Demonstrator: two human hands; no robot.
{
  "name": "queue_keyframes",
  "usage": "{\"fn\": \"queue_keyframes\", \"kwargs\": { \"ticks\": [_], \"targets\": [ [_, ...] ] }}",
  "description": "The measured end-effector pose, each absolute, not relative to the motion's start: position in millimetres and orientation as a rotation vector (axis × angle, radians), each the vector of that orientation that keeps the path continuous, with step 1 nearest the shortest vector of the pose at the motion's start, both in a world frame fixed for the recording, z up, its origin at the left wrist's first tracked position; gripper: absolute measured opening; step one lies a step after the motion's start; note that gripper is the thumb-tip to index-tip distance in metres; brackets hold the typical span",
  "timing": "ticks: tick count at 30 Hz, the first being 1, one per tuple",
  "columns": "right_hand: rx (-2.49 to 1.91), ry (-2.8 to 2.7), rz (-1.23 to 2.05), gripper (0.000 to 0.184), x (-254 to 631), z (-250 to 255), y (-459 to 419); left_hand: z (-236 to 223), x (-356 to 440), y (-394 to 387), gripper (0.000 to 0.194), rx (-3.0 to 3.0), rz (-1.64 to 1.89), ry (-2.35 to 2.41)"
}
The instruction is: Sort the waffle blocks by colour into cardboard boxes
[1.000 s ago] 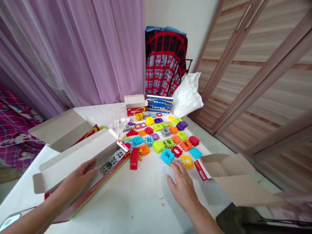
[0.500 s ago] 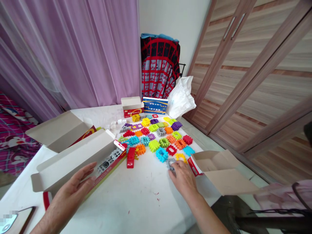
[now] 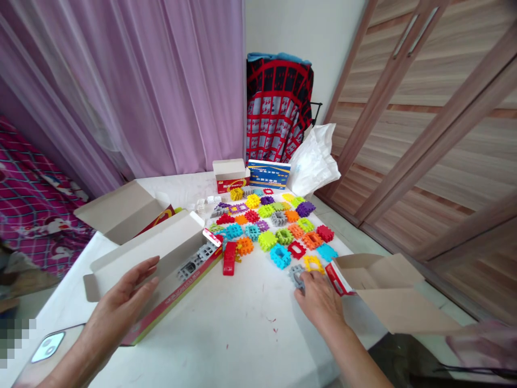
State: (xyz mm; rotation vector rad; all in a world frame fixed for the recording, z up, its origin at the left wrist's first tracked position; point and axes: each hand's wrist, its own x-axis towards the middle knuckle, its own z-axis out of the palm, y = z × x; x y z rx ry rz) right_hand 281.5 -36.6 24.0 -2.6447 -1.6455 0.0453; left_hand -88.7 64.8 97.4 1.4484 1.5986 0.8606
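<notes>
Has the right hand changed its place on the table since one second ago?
Yes. Judged against the light-blue block with a round hole, the right hand has shifted rightward, nearer the open carton.

1. Head view, worn: looks from above the near side of the surface [image 3: 250, 323], pitched forward and down.
2. Faces across to the far edge; curtain [image 3: 181, 86] behind that edge, wardrobe [image 3: 407, 134] beyond the right edge, its lines slanting.
3. Range: left hand [image 3: 129, 293] and right hand [image 3: 321, 296] close in, low in frame; far edge well off, at mid-height.
4. Cover: wide. Far-left corner in frame; near part of surface cut by frame bottom.
</notes>
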Motion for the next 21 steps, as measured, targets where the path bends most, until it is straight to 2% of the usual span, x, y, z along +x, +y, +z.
{"fn": "queue_keyframes", "kwargs": {
  "ticks": [7, 10, 14, 16, 21],
  "targets": [
    [-2.695, -1.716, 0.022, 0.029, 284.7, 20.8, -31.7, 102.5, -104.1, 68.9, 0.075, 1.494, 0.939, 1.634],
    [-2.725, -1.680, 0.052, 0.027, 285.1, 22.9, -30.5, 103.4, -110.6, 63.6, 0.060, 1.663, 0.699, 1.656],
    [-2.696, -1.678, 0.066, 0.029, 285.6, 21.8, -30.6, 99.1, -106.3, 69.7, 0.037, 1.942, 0.200, 1.603],
    [-2.670, -1.705, 0.049, 0.029, 286.4, 18.8, -31.1, 96.3, -97.5, 80.7, 0.034, 2.003, 0.060, 1.466],
    [-2.598, -1.771, 0.016, 0.033, 288.6, 10.1, -33.8, 88.7, -74.2, 108.3, 0.037, 2.042, 0.014, 1.380]
  ]
}}
